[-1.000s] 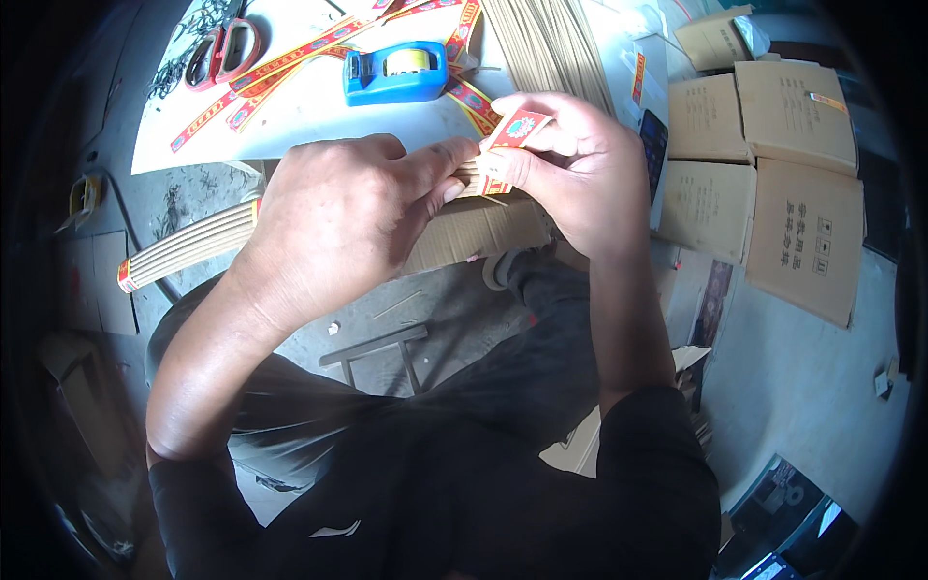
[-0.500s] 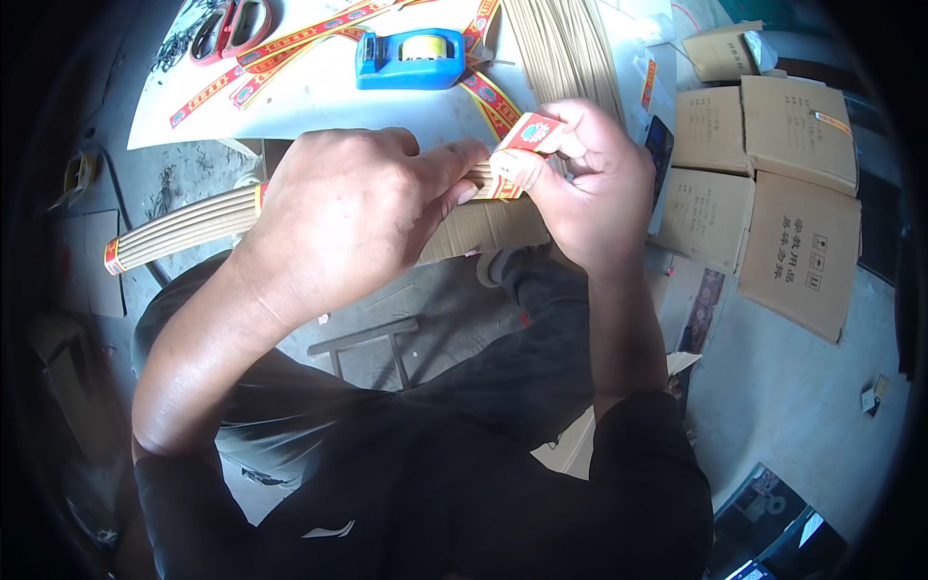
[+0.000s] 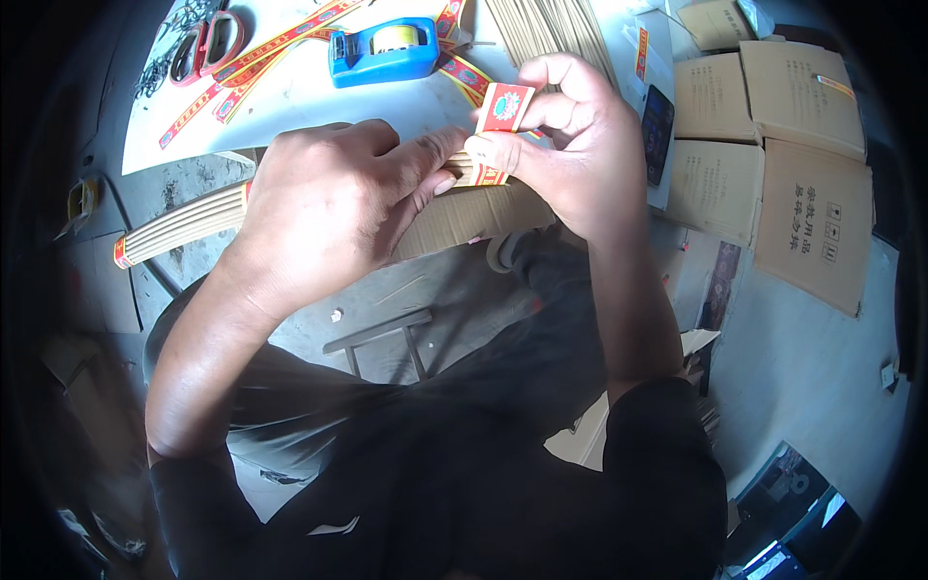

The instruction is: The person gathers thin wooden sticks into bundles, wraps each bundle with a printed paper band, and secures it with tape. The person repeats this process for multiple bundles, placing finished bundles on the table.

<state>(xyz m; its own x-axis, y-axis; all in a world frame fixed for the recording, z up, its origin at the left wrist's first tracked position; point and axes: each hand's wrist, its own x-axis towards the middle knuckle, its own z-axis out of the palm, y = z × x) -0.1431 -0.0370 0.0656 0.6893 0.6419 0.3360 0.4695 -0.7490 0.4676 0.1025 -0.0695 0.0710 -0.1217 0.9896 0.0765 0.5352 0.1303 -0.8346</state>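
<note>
A bundle of long thin tan incense sticks [image 3: 184, 224] stretches from the left to the middle, with red-and-yellow paper bands around it. My left hand [image 3: 333, 198] is closed over the bundle, thumb and forefinger pinching it near its right end. At that end my right hand [image 3: 570, 145] grips a red-and-yellow paper strip [image 3: 503, 106] between thumb and fingers. Part of the strip lies around the sticks; its loose part stands up and shows a green-and-white emblem. Brown cardboard [image 3: 474, 220] sits just beneath the bundle.
On the white table [image 3: 290, 106] are a blue tape dispenser [image 3: 384, 53], red-handled scissors [image 3: 205, 46], several printed paper strips [image 3: 275, 48], loose sticks [image 3: 551, 29] and a dark phone [image 3: 658, 133]. Flattened cardboard boxes [image 3: 807, 222] lie at the right. A low metal frame [image 3: 377, 332] stands below.
The strip's loose part has turned more upright in my right hand. My left hand keeps its grip on the bundle. The whole view has shifted slightly.
</note>
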